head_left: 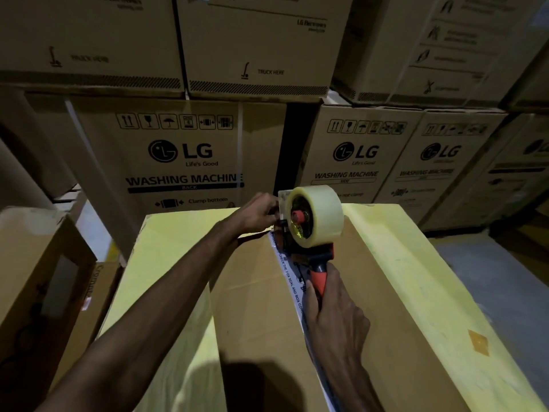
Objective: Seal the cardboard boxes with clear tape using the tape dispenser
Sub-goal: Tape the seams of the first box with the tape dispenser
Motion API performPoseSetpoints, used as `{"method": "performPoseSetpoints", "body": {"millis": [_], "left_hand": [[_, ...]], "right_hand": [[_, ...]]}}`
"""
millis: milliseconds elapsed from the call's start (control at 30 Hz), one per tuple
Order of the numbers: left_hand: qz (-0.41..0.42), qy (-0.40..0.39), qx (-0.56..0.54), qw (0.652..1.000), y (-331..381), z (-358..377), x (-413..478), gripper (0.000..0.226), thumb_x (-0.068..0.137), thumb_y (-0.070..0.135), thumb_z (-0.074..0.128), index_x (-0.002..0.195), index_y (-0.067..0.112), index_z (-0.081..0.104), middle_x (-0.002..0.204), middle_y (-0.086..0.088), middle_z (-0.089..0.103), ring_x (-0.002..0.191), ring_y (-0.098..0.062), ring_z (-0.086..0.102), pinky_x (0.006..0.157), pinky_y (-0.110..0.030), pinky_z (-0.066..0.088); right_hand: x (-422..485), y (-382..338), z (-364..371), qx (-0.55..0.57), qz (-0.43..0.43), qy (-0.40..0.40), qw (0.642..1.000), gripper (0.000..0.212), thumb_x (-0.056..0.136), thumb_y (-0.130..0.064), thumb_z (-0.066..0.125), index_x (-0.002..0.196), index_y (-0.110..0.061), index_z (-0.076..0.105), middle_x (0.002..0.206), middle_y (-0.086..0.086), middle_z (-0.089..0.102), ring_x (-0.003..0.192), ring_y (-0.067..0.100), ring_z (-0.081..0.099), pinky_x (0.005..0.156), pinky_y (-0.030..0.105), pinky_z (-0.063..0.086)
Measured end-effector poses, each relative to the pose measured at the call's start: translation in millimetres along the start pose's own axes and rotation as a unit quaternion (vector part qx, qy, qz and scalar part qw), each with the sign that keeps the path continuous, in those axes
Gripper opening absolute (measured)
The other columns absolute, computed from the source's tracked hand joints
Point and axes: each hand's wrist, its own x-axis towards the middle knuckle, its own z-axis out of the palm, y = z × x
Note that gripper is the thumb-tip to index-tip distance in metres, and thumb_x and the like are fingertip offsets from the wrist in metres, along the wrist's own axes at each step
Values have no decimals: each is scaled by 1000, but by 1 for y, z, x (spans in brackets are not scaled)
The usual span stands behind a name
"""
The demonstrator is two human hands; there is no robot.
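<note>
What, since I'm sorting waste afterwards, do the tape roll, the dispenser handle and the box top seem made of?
Tape roll: clear plastic film, glossy, yellowish where wound thick. Dispenser handle, gripped by the right hand: probably moulded plastic, orange-red, smooth with a slight sheen. Box top: brown cardboard, matt, with crease lines; its yellow outer panels may be printed or coated card.

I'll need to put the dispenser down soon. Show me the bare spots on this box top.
Bare: the right flap, between the printed seam strip and the yellow edge; also the left flap, between left forearm and strip. Crowded: the seam's far end, where left hand, tape dispenser and right hand meet.
</note>
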Motion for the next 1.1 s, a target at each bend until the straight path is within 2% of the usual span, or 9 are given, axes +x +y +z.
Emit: {"method": "performPoseSetpoints", "body": {"millis": [67, 167, 333, 467, 567, 767, 933, 1033, 1100], "left_hand": [[-3, 6, 7, 1000, 1, -2, 4, 14, 94, 9, 67, 80, 9, 67, 79, -12, 70, 69, -25, 67, 61, -50, 54], [14, 1, 21, 1000, 11, -10, 10, 21, 95, 8, 69, 75, 12, 65, 72, -9, 67, 62, -25, 64, 55, -44, 49], [9, -5, 30, 1000, 7, -8, 9, 33, 96, 9, 68, 68, 20, 57, 62, 4, 55, 50, -4, 44, 50, -33, 35], [-22, -24, 15, 999, -11, 3, 3, 13, 95, 15, 67, 83, 10, 70, 81, -11, 72, 73, -27, 69, 60, -48, 52], [-47, -25, -1, 999, -18, 9, 2, 6, 89, 10, 67, 84, 8, 71, 84, -13, 74, 79, -29, 72, 65, -48, 55], [-148, -58, -102, 982, -18, 12, 4, 29, 84, -18, 54, 73, 7, 65, 67, -8, 58, 62, -18, 53, 56, -26, 41], [-237, -58, -185, 952, -26, 24, 3, 31, 95, -2, 63, 70, 14, 71, 69, 3, 63, 73, -8, 56, 75, -20, 46], [-245, -45, -209, 946, -29, 28, 2, 7, 93, 7, 73, 89, 13, 76, 83, -1, 72, 79, -9, 57, 76, -22, 46], [-264, -15, -216, 940, -35, 29, 0, 39, 88, 14, 79, 125, 8, 67, 102, -11, 74, 85, -16, 60, 73, -27, 45]], "right_hand": [[0, -1, 1, 10, 2, 8, 1000, 46, 102, -46, 50, 143, -27, 43, 114, -2, 72, 79, 29, 70, 61, 33, 35], [1, -3, -1, 27, 10, 32, 999, 42, 101, -43, 56, 138, -24, 47, 101, 0, 74, 70, 31, 68, 57, 32, 33], [0, -1, -1, 25, 8, 29, 999, 43, 101, -43, 56, 138, -25, 46, 103, 0, 74, 70, 30, 69, 57, 31, 34], [-2, -2, 4, 4, -9, 23, 1000, 49, 98, -41, 63, 139, -25, 42, 107, 0, 74, 69, 28, 70, 56, 32, 37], [-1, -3, 4, -14, -24, 19, 999, 52, 95, -39, 68, 139, -23, 43, 108, -1, 73, 66, 27, 69, 53, 29, 34], [3, -5, 8, -51, -54, 17, 997, 52, 92, -36, 72, 135, -19, 49, 105, -1, 73, 60, 25, 67, 50, 28, 31], [1, -3, 8, -61, -64, 20, 996, 55, 87, -34, 77, 133, -16, 53, 102, -1, 73, 56, 24, 66, 49, 27, 29], [-3, -1, 8, -63, -56, 17, 996, 54, 89, -36, 75, 135, -18, 52, 105, -2, 73, 58, 25, 67, 49, 29, 29], [-3, -1, 8, -58, -51, 14, 997, 53, 92, -36, 72, 136, -19, 51, 108, -1, 72, 62, 27, 68, 50, 30, 31]]}}
